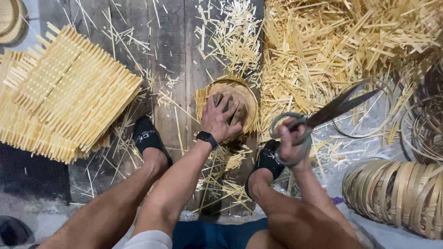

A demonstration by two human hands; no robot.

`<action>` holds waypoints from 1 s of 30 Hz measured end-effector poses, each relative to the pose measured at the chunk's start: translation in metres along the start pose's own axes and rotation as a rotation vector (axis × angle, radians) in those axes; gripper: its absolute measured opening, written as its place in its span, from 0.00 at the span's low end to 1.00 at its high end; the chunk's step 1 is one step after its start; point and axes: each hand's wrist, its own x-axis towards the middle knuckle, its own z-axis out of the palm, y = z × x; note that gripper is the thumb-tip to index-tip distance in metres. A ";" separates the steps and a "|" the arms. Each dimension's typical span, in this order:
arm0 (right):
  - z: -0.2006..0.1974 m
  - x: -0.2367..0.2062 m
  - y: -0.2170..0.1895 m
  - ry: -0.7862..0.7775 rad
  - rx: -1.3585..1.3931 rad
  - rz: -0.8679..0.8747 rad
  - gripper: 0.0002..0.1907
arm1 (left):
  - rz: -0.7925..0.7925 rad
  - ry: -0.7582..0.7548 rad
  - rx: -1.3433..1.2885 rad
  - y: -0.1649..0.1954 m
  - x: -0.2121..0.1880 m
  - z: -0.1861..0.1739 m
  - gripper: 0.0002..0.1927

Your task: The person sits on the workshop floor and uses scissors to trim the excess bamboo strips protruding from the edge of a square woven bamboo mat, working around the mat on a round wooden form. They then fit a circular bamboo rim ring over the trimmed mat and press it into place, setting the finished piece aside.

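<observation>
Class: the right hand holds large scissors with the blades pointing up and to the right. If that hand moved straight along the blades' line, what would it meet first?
Probably the heap of bamboo offcuts just beyond the scissors in the right hand, though depth is unclear.

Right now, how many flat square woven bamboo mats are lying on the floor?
2, stacked at the left: the top flat square woven bamboo mat overlaps a lower one that pokes out beneath. More could be hidden in the stack.

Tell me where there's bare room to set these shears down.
Barest is the dark plank between the woven bamboo mats and the round form under the left hand. Right of the form is crowded: offcut pile, bamboo hoops. The right hand holds the shears.
</observation>
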 end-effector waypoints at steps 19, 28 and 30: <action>-0.043 0.039 0.049 -0.181 -1.468 -0.120 0.33 | -0.339 0.061 -0.159 0.027 0.002 0.031 0.62; -0.060 0.069 0.060 -0.268 -1.539 -0.069 0.27 | -0.128 -0.033 -0.178 0.019 -0.001 0.018 0.66; -0.056 0.073 0.059 -0.289 -1.589 -0.066 0.29 | -0.084 -0.057 -0.170 0.017 0.001 0.014 0.66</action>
